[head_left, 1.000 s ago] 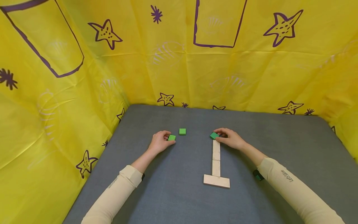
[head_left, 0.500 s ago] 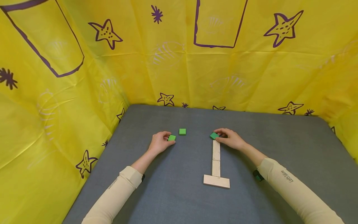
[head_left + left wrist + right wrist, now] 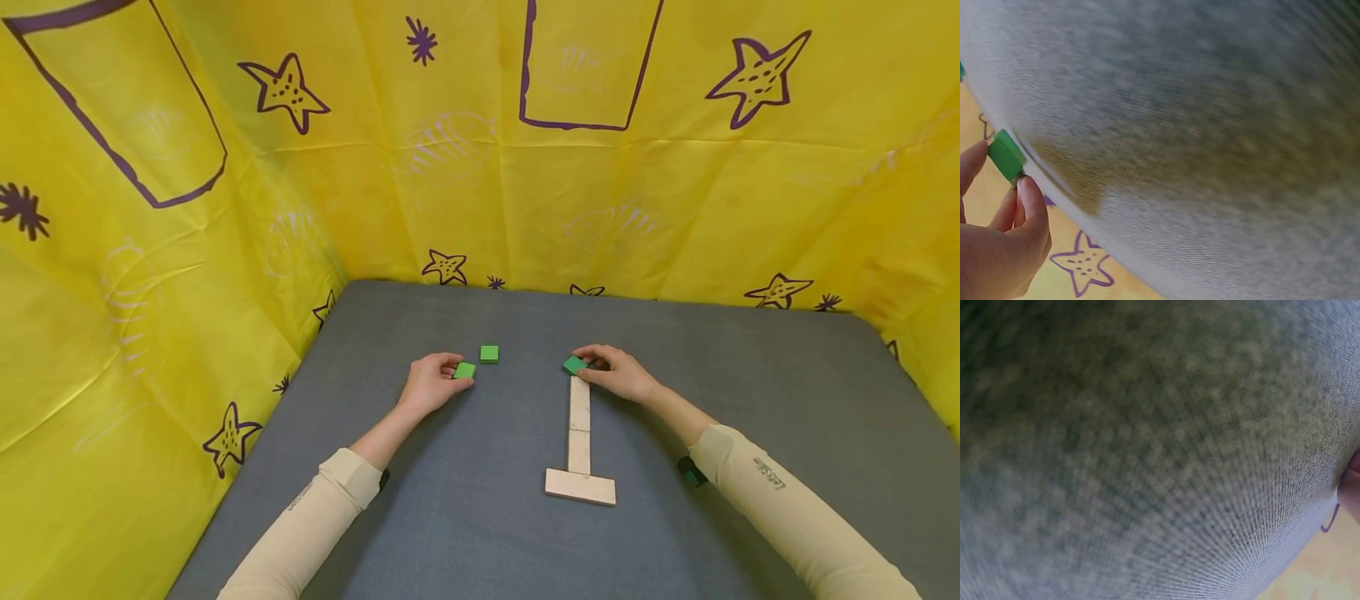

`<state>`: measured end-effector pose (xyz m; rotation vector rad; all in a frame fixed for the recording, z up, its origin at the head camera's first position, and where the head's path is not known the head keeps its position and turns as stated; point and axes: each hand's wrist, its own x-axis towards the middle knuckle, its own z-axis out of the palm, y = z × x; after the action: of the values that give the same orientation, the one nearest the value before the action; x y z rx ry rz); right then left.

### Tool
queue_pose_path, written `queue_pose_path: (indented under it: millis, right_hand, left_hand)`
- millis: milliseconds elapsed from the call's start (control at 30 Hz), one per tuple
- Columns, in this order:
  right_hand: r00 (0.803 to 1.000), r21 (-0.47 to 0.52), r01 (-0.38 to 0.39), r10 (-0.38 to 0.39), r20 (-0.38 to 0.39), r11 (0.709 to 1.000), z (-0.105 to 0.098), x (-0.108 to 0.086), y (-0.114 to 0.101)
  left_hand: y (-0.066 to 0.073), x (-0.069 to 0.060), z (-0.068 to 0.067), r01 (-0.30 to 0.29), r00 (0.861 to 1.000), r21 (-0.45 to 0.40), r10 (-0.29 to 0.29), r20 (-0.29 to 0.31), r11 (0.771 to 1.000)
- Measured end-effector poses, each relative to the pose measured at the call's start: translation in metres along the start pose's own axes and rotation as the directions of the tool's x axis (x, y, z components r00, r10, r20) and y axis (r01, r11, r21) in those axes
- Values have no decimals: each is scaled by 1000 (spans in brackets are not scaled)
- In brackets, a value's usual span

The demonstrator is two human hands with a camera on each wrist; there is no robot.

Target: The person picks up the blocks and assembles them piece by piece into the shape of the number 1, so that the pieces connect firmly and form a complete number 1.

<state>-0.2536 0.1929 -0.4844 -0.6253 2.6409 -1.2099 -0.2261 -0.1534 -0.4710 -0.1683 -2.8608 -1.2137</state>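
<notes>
My left hand pinches a light green block between thumb and fingers; the left wrist view also shows this block between the fingertips of the hand. Just beyond it, to the right, a second light green block lies on the table. A darker green block is pinched in my right hand, at the far end of a column of two pale wooden blocks. Across the column's near end lies another pale block. In the right wrist view only a bit of the hand shows.
The grey table is bordered at the back and left by a yellow cloth with purple starfish drawings. Both forearms reach in from the near edge, on either side of the pale blocks.
My left hand has shifted slightly to the right with its light green block. The right hand has stayed at the far end of the column with the darker green block.
</notes>
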Motion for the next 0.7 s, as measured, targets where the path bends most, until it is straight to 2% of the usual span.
queue_pose_path:
  millis: [333, 700]
  right_hand:
    - [1000, 1, 8, -8, -1, 1000, 0, 1, 0]
    - [1000, -4, -3, 3, 1, 1000, 0, 0, 0]
  left_hand:
    - [19, -3, 5, -51, 998, -37, 52, 38, 998]
    - [28, -1, 15, -76, 994, -47, 79, 79, 996]
